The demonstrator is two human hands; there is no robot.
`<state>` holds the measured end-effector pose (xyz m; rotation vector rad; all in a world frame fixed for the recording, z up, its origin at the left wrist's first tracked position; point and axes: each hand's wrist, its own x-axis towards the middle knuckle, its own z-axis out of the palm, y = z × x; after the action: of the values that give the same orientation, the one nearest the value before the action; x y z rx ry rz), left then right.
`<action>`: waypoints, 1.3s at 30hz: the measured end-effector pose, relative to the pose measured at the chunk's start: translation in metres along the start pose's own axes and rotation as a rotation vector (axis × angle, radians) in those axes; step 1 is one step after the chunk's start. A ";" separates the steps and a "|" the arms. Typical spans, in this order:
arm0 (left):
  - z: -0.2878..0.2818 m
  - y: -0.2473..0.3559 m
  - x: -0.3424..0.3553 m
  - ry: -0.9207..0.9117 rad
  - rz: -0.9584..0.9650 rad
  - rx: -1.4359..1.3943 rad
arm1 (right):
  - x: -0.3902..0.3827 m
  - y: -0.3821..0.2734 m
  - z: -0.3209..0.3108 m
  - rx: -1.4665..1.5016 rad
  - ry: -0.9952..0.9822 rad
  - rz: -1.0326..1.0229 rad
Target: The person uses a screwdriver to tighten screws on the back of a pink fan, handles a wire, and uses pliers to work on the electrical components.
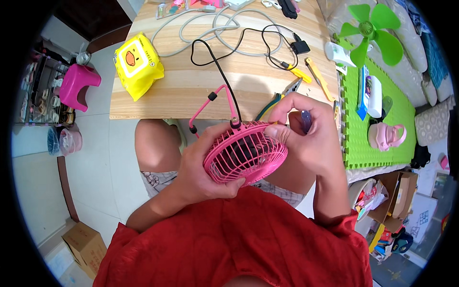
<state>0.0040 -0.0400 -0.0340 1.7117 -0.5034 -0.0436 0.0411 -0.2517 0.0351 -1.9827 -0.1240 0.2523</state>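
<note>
A pink stool [79, 86] stands on the floor off the left edge of the desk [174, 91]. A yellow pack [138, 67] sits near the desk's front left corner. The left hand [201, 167] grips the left side of a pink fan [246, 155], which is over the lap, just off the front edge. A black cord [222, 71] runs from it onto the desk. Pliers [290, 88] lie near the front edge. The right hand [308, 138] pinches at the fan's rim, a dark handle [306, 121] in its curled fingers. A yellow cutter [319, 79] lies by the right edge; beyond are a green mat [356, 143] and green blades [366, 29].
</note>
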 end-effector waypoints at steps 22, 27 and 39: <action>-0.003 0.016 0.000 -0.204 -0.381 -0.446 | -0.012 0.027 -0.007 0.230 -0.100 -0.095; 0.001 0.013 -0.002 -0.212 -0.396 -0.515 | -0.017 0.030 -0.010 0.185 -0.110 -0.034; -0.007 0.010 0.003 -0.180 -0.536 -0.563 | 0.007 0.182 -0.054 -0.146 0.618 0.204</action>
<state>0.0058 -0.0362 -0.0222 1.2452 -0.1246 -0.6680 0.0560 -0.3733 -0.1096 -2.1314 0.4693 -0.2521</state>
